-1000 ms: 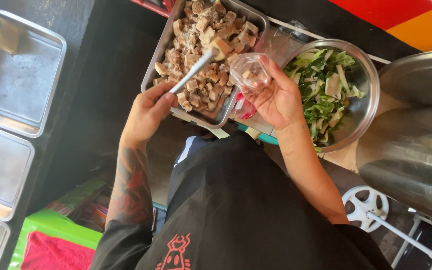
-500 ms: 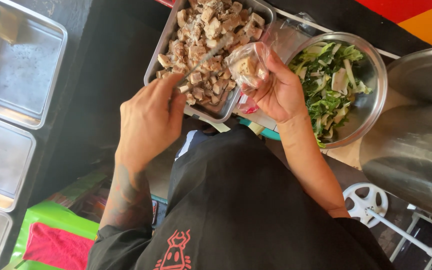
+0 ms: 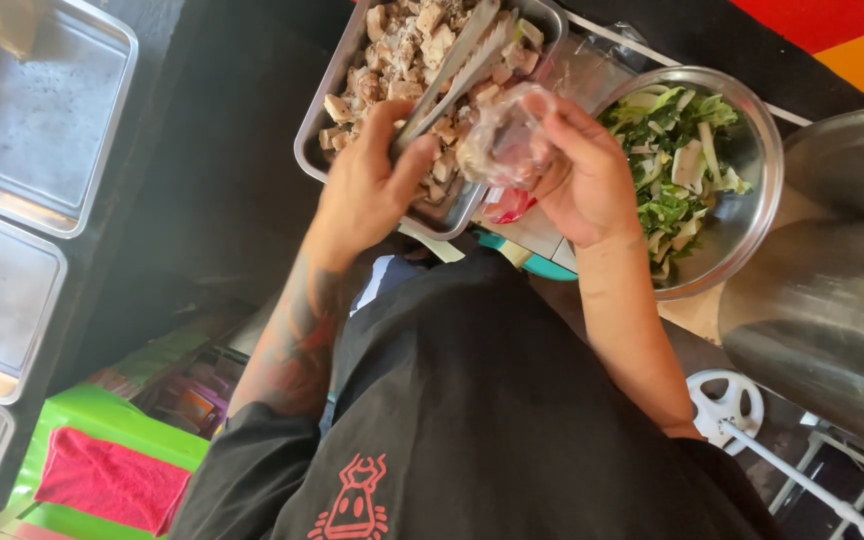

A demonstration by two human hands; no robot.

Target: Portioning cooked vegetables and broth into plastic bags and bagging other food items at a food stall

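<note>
I see a dark table (image 3: pixel 202 150) carrying a steel tray (image 3: pixel 324 140) of chopped meat beside a bowl of greens (image 3: pixel 712 170); my left hand (image 3: pixel 367 190) grips metal tongs (image 3: pixel 457 65) over the tray, my right hand (image 3: pixel 582 170) clutches a clear plastic bag (image 3: pixel 502 140)

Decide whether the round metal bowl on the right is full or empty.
Full: the round metal bowl holds a heap of chopped green leafy vegetables.
</note>
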